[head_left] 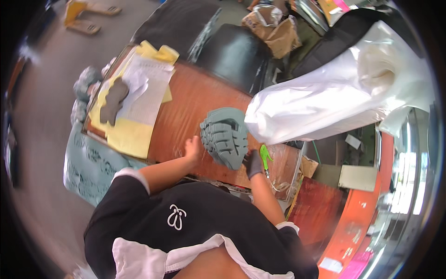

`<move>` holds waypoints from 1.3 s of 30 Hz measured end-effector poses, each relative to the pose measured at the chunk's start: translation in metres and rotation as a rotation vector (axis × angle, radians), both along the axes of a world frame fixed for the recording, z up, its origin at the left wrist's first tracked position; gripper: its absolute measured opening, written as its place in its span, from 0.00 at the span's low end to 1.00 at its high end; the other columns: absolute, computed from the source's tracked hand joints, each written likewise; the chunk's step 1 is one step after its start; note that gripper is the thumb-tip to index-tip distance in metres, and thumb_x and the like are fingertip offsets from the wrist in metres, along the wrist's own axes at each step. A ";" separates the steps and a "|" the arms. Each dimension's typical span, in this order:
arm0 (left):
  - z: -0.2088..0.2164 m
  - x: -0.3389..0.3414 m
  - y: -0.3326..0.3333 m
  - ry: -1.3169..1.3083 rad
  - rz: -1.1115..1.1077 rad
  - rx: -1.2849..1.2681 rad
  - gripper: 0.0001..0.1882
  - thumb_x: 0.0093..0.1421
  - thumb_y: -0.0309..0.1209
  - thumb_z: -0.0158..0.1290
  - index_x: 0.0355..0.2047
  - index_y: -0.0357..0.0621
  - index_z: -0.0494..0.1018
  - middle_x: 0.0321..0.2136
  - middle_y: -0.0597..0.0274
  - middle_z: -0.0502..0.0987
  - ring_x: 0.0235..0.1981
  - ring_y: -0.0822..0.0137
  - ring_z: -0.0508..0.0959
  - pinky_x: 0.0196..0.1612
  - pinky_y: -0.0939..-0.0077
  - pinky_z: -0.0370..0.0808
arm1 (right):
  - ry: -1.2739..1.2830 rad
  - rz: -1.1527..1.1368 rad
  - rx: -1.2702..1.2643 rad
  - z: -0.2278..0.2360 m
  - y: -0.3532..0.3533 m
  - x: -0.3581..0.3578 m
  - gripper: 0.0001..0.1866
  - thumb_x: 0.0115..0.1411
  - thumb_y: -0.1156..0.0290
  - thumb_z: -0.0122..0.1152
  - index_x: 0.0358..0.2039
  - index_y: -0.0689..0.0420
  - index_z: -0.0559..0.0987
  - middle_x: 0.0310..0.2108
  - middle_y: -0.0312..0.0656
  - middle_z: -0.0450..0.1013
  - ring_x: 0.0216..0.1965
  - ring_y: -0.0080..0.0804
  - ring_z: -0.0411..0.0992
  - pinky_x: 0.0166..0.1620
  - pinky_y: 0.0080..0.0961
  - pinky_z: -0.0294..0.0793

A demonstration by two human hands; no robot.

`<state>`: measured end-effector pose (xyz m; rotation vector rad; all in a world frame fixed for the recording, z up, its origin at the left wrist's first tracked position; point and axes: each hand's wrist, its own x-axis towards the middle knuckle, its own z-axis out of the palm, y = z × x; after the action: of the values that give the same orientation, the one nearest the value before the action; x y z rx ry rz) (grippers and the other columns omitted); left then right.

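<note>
A grey-green moulded plastic part point(225, 139), rounded with raised ribs and slots, sits in front of me above the reddish-brown tabletop point(186, 100). My left hand point(193, 148) is bare and somewhat blurred. Its fingers point up beside the part's left edge, looking open, and contact is hard to make out. My right hand point(254, 164) wears a dark glove. It is closed at the part's lower right edge, its fingertips partly hidden there. Just right of the glove lies a hand tool with a bright green handle point(265, 156).
Yellow and white papers point(132, 125) lie on the table's left, with a dark grey-brown piece point(114, 101) on top. A large clear plastic bag point(320, 100) overhangs the right side. Bagged grey-green parts point(88, 160) stand left. Black covered bulk point(234, 51) lies beyond the table.
</note>
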<state>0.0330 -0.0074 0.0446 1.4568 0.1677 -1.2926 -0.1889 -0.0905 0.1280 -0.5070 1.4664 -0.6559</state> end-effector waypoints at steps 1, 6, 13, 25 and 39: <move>0.015 0.034 0.007 -0.225 -0.017 -0.019 0.32 0.59 0.45 0.46 0.54 0.30 0.59 0.51 0.44 0.66 0.49 0.55 0.68 0.52 0.63 0.65 | 0.049 0.030 -0.179 0.021 0.006 -0.004 0.29 0.59 0.55 0.54 0.55 0.57 0.62 0.52 0.44 0.64 0.54 0.36 0.63 0.56 0.32 0.62; 0.105 0.081 -0.054 -1.111 -0.392 -0.510 0.31 0.59 0.44 0.47 0.57 0.38 0.58 0.56 0.43 0.59 0.59 0.50 0.58 0.60 0.62 0.56 | 0.392 -0.066 -1.004 0.133 0.043 0.016 0.35 0.57 0.56 0.58 0.58 0.64 0.57 0.55 0.46 0.59 0.56 0.35 0.60 0.57 0.31 0.58; 0.161 0.065 -0.098 -1.221 -1.209 -0.423 0.34 0.54 0.52 0.51 0.56 0.46 0.60 0.49 0.46 0.69 0.52 0.48 0.69 0.53 0.58 0.66 | 0.575 -0.030 -1.140 0.191 0.009 0.071 0.19 0.57 0.66 0.57 0.46 0.64 0.71 0.43 0.43 0.68 0.39 0.29 0.67 0.37 0.24 0.69; 0.182 0.062 -0.084 -1.690 -1.010 -0.488 0.36 0.52 0.50 0.53 0.57 0.46 0.58 0.51 0.49 0.67 0.51 0.50 0.69 0.50 0.55 0.66 | 0.963 0.091 -1.235 0.193 0.031 0.024 0.11 0.54 0.67 0.61 0.26 0.60 0.70 0.20 0.38 0.64 0.23 0.28 0.60 0.26 0.27 0.60; 0.221 -0.028 -0.035 -0.393 -1.519 -0.928 0.25 0.59 0.46 0.50 0.50 0.42 0.70 0.47 0.55 0.73 0.46 0.62 0.73 0.46 0.64 0.70 | 1.060 0.682 -1.240 0.088 0.136 -0.058 0.18 0.56 0.56 0.56 0.20 0.57 0.73 0.18 0.48 0.69 0.21 0.46 0.70 0.24 0.41 0.66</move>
<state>0.0055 -0.0423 0.2656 0.8027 -1.8566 -1.7156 -0.2473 0.0459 0.2160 -2.4794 1.4780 -0.6974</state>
